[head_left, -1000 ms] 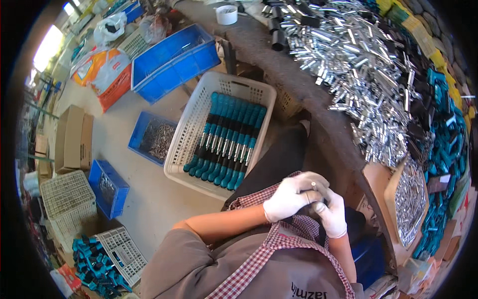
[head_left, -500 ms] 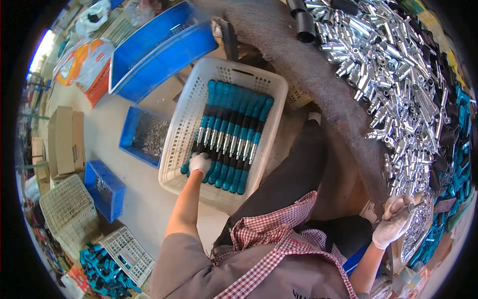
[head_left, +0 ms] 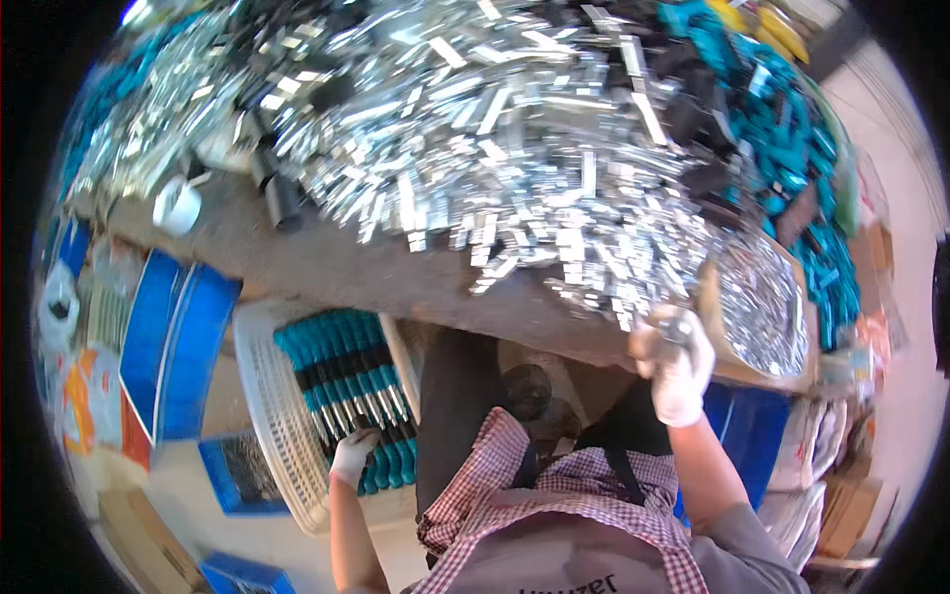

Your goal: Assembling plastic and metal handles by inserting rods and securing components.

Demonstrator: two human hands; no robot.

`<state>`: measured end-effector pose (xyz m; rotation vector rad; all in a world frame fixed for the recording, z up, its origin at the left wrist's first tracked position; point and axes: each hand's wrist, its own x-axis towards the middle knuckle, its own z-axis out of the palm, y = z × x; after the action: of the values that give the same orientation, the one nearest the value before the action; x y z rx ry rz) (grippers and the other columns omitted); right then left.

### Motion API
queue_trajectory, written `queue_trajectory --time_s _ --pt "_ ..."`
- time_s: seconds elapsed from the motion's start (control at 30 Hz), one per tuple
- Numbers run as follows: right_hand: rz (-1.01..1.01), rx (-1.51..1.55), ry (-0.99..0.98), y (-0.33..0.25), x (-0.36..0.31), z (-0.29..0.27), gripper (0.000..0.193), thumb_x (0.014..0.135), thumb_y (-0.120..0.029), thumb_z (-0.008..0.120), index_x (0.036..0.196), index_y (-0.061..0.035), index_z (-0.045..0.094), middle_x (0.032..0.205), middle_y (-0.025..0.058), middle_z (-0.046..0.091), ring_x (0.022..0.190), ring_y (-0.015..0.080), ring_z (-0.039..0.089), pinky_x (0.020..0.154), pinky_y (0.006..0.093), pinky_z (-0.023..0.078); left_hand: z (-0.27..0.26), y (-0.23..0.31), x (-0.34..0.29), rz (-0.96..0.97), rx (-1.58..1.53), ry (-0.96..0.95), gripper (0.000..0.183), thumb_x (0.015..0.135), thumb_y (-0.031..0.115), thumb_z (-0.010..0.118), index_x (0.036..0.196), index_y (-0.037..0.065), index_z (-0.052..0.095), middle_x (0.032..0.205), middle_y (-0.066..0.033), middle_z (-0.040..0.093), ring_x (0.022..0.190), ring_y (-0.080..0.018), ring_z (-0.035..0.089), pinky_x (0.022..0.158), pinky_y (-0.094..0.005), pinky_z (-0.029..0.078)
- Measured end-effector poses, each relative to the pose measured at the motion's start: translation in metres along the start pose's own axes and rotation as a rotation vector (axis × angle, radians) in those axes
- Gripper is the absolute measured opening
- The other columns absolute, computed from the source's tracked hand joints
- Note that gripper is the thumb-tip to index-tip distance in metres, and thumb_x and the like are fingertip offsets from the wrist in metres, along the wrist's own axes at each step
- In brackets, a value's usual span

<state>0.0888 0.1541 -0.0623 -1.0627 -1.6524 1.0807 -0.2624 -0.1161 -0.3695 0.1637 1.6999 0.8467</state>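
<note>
Across the room ahead of both grips, a rough grey-brown bench (head_left: 346, 267), heaped with shiny silver metal parts (head_left: 495, 198). Left of the left grip, a shallow blue plastic tray (head_left: 213, 470) of small metal pieces. Around the left grip (head_left: 353, 455), white-gloved, a white perforated plastic basket (head_left: 265, 396); cannot tell whether spread or pinching. Could knock the neat row askew by catching neighbouring handles. Directly at and beyond those fingers, teal-and-black-handled tools with silver shafts (head_left: 341, 371). Farther right, right grip (head_left: 678, 371), also gloved, seemingly pinching a small blurred grey metallic piece (head_left: 677, 332). Could drop it through a loose, slippery hold. Just right of that grip, an open brown cardboard carton (head_left: 711, 297) of small silver parts.
</note>
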Motion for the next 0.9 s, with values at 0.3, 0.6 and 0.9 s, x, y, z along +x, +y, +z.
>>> queue_trajectory --time_s 0.3,0.6,0.9 --pt "0.334 0.474 -0.341 -0.027 -0.045 0.000 0.026 0.096 -0.016 0.056 0.115 0.0005 0.062 0.077 0.0008 0.061 0.057 0.0035 0.047 0.052 0.0186 0.036 0.097 0.304 -0.234 1.111 0.630 -0.234 0.025 0.083 0.024 0.068 0.091 0.001 0.076 0.081 -0.0073 0.072 0.086 -0.0217 0.067 0.112 -0.0380 0.036" --pt "0.274 0.553 -0.331 -0.008 -0.094 -0.064 0.046 0.107 -0.040 0.039 0.111 -0.0019 0.064 0.073 0.0029 0.063 0.053 0.0051 0.047 0.049 0.0208 0.036 0.242 0.297 -0.252 1.417 0.635 -0.107 0.025 0.077 0.008 0.069 0.101 0.001 0.071 0.114 -0.0154 0.066 0.106 -0.0282 0.064 0.094 -0.0367 0.050" --pt "0.201 0.475 -0.292 0.003 -0.097 -0.073 0.051 0.109 -0.040 0.032 0.099 -0.0020 0.066 0.066 0.0014 0.059 0.059 0.0105 0.054 0.053 0.0290 0.044 0.304 0.227 -0.264 1.194 0.346 -0.413 0.056 0.076 0.037 0.082 0.110 -0.003 0.060 0.114 -0.0098 0.061 0.103 -0.0188 0.061 0.093 -0.0332 0.049"
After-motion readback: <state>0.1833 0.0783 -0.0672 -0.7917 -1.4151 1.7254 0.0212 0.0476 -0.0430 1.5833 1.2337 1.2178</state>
